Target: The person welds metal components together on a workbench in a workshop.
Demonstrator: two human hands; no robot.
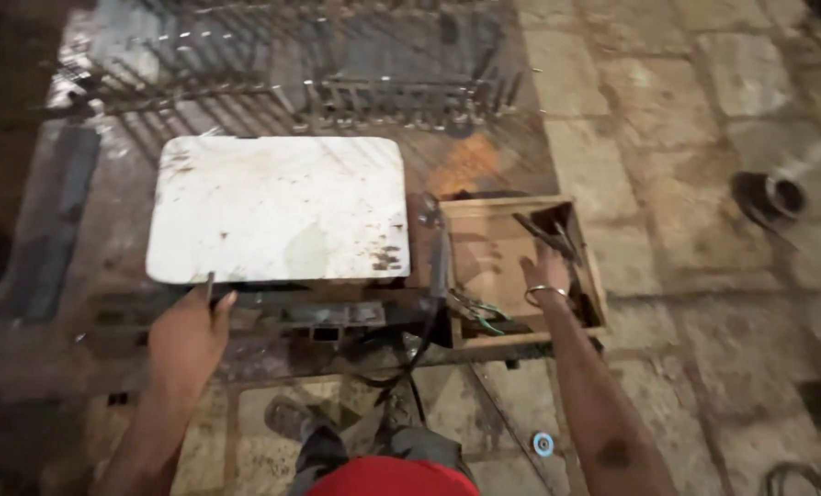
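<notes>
My left hand point(188, 332) rests on the near edge of a dark metal frame point(318, 317), its fingers curled around a thin rod at the front of a white, rust-stained plate point(277, 207). My right hand point(546, 274), a metal bangle on its wrist, reaches into a shallow wooden box point(507, 207) beside the plate. Its fingers touch dark metal tools point(553, 234) in the box's far right corner; whether it grips one is unclear. Green-handled pliers point(484, 317) lie at the box's near left corner.
A long welded metal grille point(337, 83) lies across the far side. A black cable point(419, 344) hangs from the frame toward my foot point(291, 418). A round dark fitting point(778, 197) sits on the stone paving at the right, a small washer point(543, 445) near my knee.
</notes>
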